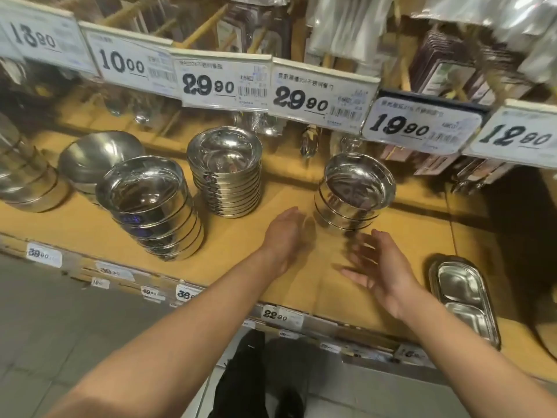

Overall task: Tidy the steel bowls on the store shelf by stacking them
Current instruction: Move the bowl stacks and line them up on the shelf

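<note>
Both hands are reaching over the yellow shelf (235, 245) toward the short stack of steel bowls (355, 191) sitting right of centre of the frame. The left hand (286, 233) is hovering just left of this stack, fingers straight and relaxed, holding nothing. The right hand (376, 267) is lying below the stack w/ fingers spread; it is blurred, but it is also holding nothing. Neither hand is touching the bowls, as far as I can tell.

Other stacks are standing on the same shelf: a tall stack of shallow bowls (226, 173) at centre, a leaning stack of deeper bowls (153, 206) at centre-left, and one upside-down bowl (96, 155) behind it. A divided steel tray (464, 297) is lying at lower right, near the shelf edge. Price tags (224, 82) are hanging across the top of the frame.

On handling, I am judging: the bowls are looking thin, stiff and polished, so prob. light but slippery, and not fragile. The short stack is looking a bit uneven, so bowls may slide apart if gripped only at the top rim. Better approx. to be taking it w/ both palms on opposite sides, low on the wall, and lifting the whole stack together.
</note>
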The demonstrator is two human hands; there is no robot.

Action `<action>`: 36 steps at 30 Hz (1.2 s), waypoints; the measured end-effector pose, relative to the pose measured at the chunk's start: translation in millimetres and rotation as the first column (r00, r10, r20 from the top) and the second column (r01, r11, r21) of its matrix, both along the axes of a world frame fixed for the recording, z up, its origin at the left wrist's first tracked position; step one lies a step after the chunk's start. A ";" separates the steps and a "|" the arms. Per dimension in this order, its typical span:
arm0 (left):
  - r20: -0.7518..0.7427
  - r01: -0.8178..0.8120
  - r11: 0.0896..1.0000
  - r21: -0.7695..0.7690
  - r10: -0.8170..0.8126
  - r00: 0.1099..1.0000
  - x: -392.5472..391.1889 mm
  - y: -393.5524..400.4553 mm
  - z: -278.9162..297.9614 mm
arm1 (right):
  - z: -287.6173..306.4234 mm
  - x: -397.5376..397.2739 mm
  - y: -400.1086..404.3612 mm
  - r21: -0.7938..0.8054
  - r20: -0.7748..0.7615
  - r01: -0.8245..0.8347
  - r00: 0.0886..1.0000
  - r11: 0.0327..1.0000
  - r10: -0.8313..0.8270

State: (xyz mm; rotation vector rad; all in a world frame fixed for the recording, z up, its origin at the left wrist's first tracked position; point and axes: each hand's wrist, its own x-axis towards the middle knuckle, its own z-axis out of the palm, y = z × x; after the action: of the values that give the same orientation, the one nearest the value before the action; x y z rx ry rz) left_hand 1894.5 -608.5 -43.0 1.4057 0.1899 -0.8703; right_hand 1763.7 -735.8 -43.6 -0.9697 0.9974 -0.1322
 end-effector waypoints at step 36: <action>0.328 -0.386 0.921 -0.046 0.379 0.865 18.3 58.2 -35.6 | -24.9 175.2 68.6 -0.077 0.184 -0.409 0.891 0.909 0.416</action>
State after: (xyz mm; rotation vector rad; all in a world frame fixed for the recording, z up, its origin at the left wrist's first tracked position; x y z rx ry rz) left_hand 1912.8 -550.3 -78.6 1.4472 0.2115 -0.2950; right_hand 1938.9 -667.2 -68.5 -1.1592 0.5914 0.1097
